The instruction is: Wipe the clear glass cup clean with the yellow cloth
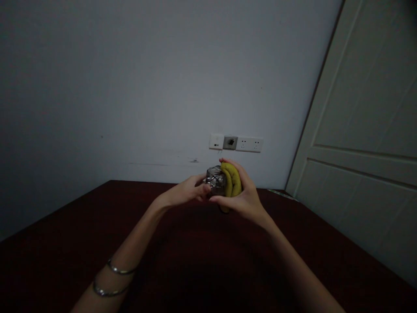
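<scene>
My left hand (186,191) is closed round the left side of a shiny, see-through, faceted object (216,180), which looks like a small glass jar or cup. Against its right side rests a pair of yellow bananas (235,179). My right hand (248,201) wraps these bananas from the right, fingers over the top and thumb below. Both things are held up together above the dark red table, in front of the wall. The lower part of the glass object and the banana ends are partly hidden by my hands.
A dark red tabletop (146,261) spreads out below my arms and reaches the pale wall (156,87). Wall sockets (249,144) sit just above the hands. On the right stands a light panelled door (361,174). Some flat thing (282,194) lies at the table's back right corner.
</scene>
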`<action>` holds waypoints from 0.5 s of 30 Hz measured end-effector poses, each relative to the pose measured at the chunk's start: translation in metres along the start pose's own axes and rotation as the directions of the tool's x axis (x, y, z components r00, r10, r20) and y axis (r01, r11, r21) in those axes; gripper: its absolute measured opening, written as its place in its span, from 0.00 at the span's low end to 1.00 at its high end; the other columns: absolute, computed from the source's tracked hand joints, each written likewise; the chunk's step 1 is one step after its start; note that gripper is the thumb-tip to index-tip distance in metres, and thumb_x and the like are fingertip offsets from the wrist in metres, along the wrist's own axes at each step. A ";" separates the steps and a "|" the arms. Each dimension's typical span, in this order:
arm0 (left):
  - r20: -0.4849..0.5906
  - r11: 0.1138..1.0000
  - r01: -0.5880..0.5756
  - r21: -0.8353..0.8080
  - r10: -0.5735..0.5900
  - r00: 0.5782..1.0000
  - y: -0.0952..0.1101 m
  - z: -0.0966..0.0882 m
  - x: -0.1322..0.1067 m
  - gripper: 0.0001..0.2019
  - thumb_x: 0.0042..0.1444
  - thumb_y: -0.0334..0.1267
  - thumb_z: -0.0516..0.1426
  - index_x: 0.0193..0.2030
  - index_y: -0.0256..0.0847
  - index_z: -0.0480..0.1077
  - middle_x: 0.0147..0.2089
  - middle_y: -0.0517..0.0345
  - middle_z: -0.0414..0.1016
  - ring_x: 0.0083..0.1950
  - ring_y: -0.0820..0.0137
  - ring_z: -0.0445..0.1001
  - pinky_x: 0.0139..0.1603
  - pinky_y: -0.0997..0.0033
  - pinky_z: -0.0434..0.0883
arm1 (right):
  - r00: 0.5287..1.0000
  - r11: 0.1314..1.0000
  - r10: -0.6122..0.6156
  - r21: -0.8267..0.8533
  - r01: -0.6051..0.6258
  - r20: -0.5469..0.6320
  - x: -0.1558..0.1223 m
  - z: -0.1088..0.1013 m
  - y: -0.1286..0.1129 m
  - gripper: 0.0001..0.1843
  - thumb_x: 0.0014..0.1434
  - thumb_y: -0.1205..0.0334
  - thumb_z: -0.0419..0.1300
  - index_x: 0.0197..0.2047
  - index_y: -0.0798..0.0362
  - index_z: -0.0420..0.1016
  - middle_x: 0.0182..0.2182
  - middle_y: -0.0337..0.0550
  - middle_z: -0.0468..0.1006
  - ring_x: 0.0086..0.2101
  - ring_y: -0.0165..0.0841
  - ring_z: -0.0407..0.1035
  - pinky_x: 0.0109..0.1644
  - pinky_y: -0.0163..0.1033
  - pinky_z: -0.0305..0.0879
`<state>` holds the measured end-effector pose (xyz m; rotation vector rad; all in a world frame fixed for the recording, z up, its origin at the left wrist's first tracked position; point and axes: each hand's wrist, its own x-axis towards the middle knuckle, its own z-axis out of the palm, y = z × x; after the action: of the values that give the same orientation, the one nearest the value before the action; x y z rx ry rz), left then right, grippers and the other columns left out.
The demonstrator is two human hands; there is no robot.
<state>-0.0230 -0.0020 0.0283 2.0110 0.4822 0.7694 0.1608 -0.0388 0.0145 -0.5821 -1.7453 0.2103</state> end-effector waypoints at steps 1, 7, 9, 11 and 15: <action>-0.027 1.000 -0.023 0.000 0.023 0.999 0.000 0.000 -0.001 0.44 0.40 0.64 0.59 0.60 0.38 0.60 0.54 0.40 0.68 0.45 0.61 0.72 0.39 0.65 0.71 | 0.998 0.996 0.063 0.061 -0.062 -0.020 0.000 0.001 0.000 0.44 0.37 0.57 0.73 0.57 0.47 0.61 0.55 0.47 0.66 0.54 0.41 0.64 0.60 0.50 0.60; -0.220 0.960 -0.109 0.258 0.169 0.961 0.005 0.009 -0.002 0.64 0.27 0.40 0.71 0.69 0.51 0.37 0.69 0.39 0.44 0.61 0.48 0.60 0.51 0.50 0.69 | 0.925 0.887 0.378 0.296 -0.355 -0.024 0.007 0.003 -0.004 0.43 0.37 0.53 0.71 0.57 0.51 0.62 0.50 0.50 0.71 0.47 0.43 0.70 0.52 0.49 0.68; -0.246 0.930 -0.126 0.345 0.219 0.944 0.005 0.012 0.000 0.58 0.29 0.41 0.71 0.68 0.47 0.44 0.66 0.40 0.52 0.59 0.50 0.62 0.52 0.51 0.69 | 0.910 0.870 0.415 0.305 -0.389 -0.023 0.008 0.003 -0.006 0.43 0.38 0.51 0.70 0.57 0.51 0.63 0.50 0.50 0.72 0.47 0.43 0.70 0.52 0.50 0.68; -0.259 0.910 -0.130 0.393 0.246 0.934 0.005 0.013 0.001 0.50 0.32 0.43 0.70 0.64 0.42 0.53 0.61 0.42 0.61 0.55 0.54 0.67 0.49 0.55 0.72 | 0.911 0.868 0.413 0.305 -0.392 -0.005 0.009 0.003 -0.008 0.43 0.38 0.50 0.70 0.57 0.51 0.63 0.49 0.49 0.73 0.47 0.43 0.70 0.52 0.50 0.68; -0.255 0.892 -0.141 0.430 0.269 0.929 0.006 0.014 0.001 0.39 0.34 0.45 0.69 0.55 0.37 0.64 0.50 0.49 0.73 0.47 0.60 0.73 0.46 0.60 0.72 | 0.932 0.898 0.361 0.255 -0.359 0.040 0.008 0.005 -0.005 0.32 0.51 0.44 0.60 0.55 0.51 0.64 0.48 0.48 0.73 0.48 0.41 0.69 0.54 0.49 0.66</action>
<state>-0.0124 -0.0125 0.0281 2.3654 0.6565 1.2107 0.1540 -0.0380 0.0223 -0.7084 -1.5569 0.6862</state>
